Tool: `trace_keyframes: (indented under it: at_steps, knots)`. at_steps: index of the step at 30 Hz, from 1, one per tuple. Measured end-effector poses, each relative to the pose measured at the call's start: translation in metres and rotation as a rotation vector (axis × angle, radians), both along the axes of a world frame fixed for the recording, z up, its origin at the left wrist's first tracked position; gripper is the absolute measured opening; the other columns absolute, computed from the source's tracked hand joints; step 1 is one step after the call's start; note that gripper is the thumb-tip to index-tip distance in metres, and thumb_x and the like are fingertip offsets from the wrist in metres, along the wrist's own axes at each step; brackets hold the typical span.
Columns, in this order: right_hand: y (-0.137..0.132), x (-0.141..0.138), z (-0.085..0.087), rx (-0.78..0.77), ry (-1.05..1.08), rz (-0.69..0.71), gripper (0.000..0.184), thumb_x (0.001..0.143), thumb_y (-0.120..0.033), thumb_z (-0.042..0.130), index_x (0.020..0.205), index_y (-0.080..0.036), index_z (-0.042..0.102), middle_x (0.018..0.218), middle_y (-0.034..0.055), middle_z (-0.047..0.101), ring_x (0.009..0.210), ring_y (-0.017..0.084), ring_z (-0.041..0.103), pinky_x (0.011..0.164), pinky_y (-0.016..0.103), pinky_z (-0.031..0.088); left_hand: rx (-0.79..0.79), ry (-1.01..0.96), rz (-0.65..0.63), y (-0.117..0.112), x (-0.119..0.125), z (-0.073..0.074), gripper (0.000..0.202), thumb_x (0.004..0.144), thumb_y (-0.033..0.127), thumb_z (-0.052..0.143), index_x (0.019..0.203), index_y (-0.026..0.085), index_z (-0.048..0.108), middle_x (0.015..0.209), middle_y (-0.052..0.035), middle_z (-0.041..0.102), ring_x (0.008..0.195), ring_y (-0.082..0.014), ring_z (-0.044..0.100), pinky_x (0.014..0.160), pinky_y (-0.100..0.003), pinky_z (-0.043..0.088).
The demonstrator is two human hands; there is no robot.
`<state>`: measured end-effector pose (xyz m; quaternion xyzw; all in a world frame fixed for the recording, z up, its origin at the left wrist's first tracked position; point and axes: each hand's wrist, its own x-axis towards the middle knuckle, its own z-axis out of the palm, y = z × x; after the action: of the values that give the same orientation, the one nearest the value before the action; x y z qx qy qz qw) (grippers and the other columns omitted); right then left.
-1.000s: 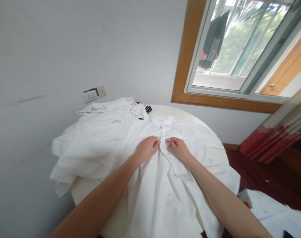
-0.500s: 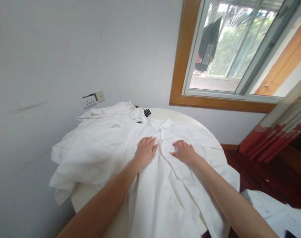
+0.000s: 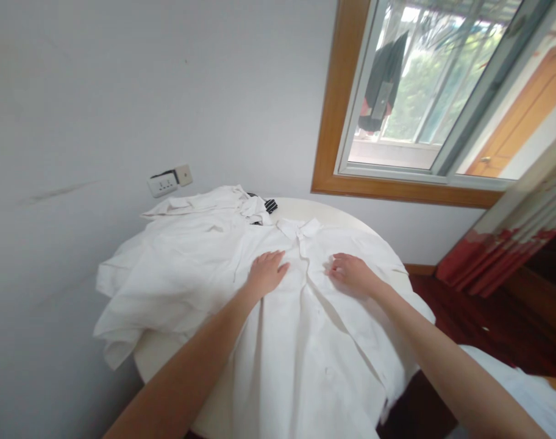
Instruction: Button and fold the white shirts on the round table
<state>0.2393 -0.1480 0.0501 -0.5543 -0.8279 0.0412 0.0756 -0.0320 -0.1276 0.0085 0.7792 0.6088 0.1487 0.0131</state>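
Note:
A white button-up shirt [image 3: 282, 353] lies spread over a round table, its collar toward the far edge and its front placket running down the middle. Flat on the left side of its chest rests my left hand [image 3: 266, 272], fingers stretched out. On the opposite side of the placket, my right hand [image 3: 351, 274] has its fingers curled together and pinches the shirt's cloth. The lower part of the shirt drapes toward me with long folds.
More white garments [image 3: 181, 268] are heaped on the table's left, overhanging its edge. A black striped cloth [image 3: 270, 206] shows behind them. The round white table [image 3: 333, 212] stands against the wall, below a window. White fabric [image 3: 511, 390] lies at lower right.
My right hand has shifted slightly right and its fingers have closed on the cloth. The shirt's right front and lower hem have moved, changing the folds. My left hand stays nearly in place.

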Motion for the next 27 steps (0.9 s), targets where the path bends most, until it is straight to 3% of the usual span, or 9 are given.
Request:
trace_keyframes:
  at_steps: [3, 5, 8, 11, 15, 19, 23, 27]
  knots:
    - [0.007, -0.021, -0.007, 0.015, 0.051, 0.000, 0.044, 0.095, -0.049, 0.032, 0.124, -0.024, 0.055, 0.134, 0.0095, 0.052, 0.121, 0.022, 0.049, 0.102, 0.038, 0.034, -0.098, 0.066, -0.044, -0.001, -0.001, -0.003, 0.065, 0.085, 0.067, 0.034, 0.140, 0.033, 0.038, 0.151, -0.0041, 0.031, 0.139, -0.0335, 0.023, 0.109, -0.061, 0.018]
    - [0.012, -0.033, -0.013, -0.063, 0.030, -0.016, 0.054, 0.094, -0.053, 0.029, 0.140, -0.026, 0.039, 0.145, 0.0108, 0.040, 0.131, 0.027, 0.037, 0.104, 0.047, 0.030, -0.152, 0.078, -0.066, 0.002, -0.004, -0.003, 0.076, 0.079, 0.075, 0.034, 0.143, 0.035, 0.031, 0.154, -0.0044, 0.025, 0.141, -0.0344, 0.018, 0.108, -0.064, 0.014]
    - [0.021, -0.044, -0.020, -0.178, -0.048, -0.047, 0.065, 0.090, -0.061, 0.031, 0.147, -0.030, 0.025, 0.155, 0.0103, 0.017, 0.141, 0.036, 0.013, 0.104, 0.065, 0.018, -0.206, 0.086, -0.071, 0.011, -0.008, -0.001, 0.089, 0.073, 0.081, 0.036, 0.147, 0.033, 0.023, 0.156, -0.0060, 0.018, 0.142, -0.0347, 0.012, 0.108, -0.065, 0.010]
    - [0.031, -0.045, -0.022, -0.220, -0.071, -0.038, 0.067, 0.090, -0.063, 0.029, 0.148, -0.032, 0.022, 0.157, 0.0086, 0.009, 0.142, 0.037, 0.005, 0.103, 0.069, 0.010, -0.225, 0.097, -0.056, 0.025, -0.008, 0.002, 0.086, 0.075, 0.080, 0.032, 0.147, 0.033, 0.023, 0.156, -0.0064, 0.016, 0.143, -0.0349, 0.011, 0.108, -0.065, 0.008]
    - [0.043, -0.042, -0.026, -0.179, -0.025, -0.064, 0.062, 0.091, -0.062, 0.027, 0.146, -0.033, 0.027, 0.157, 0.0062, 0.011, 0.142, 0.034, 0.006, 0.104, 0.068, 0.007, -0.223, 0.082, 0.006, 0.038, -0.003, 0.003, 0.070, 0.085, 0.070, 0.018, 0.145, 0.035, 0.027, 0.156, -0.0025, 0.019, 0.142, -0.0324, 0.014, 0.108, -0.065, 0.012]
    - [0.044, -0.036, -0.033, -0.100, 0.060, -0.062, 0.054, 0.095, -0.056, 0.021, 0.141, -0.035, 0.037, 0.153, 0.0020, 0.026, 0.142, 0.028, 0.016, 0.108, 0.063, 0.009, -0.135, 0.097, -0.013, 0.041, -0.003, -0.001, 0.079, 0.077, 0.079, 0.028, 0.144, 0.036, 0.030, 0.155, -0.0057, 0.022, 0.141, -0.0361, 0.015, 0.106, -0.066, 0.012]
    - [0.035, -0.026, -0.034, -0.029, 0.039, 0.060, 0.061, 0.090, -0.065, 0.027, 0.143, -0.035, 0.033, 0.153, 0.0026, 0.027, 0.142, 0.028, 0.016, 0.109, 0.061, 0.010, -0.088, 0.097, -0.127, 0.037, -0.012, -0.005, 0.077, 0.077, 0.078, 0.034, 0.143, 0.038, 0.032, 0.155, -0.0077, 0.020, 0.141, -0.0377, 0.015, 0.105, -0.069, 0.011]
    - [0.021, -0.017, -0.031, -0.005, -0.014, 0.162, 0.067, 0.088, -0.069, 0.028, 0.146, -0.036, 0.026, 0.155, 0.0047, 0.021, 0.142, 0.031, 0.013, 0.108, 0.064, 0.010, 0.092, 0.088, -0.365, 0.025, -0.021, -0.003, 0.056, 0.089, 0.058, 0.037, 0.141, 0.037, 0.035, 0.155, -0.0047, 0.022, 0.141, -0.0295, 0.019, 0.112, -0.058, 0.011]
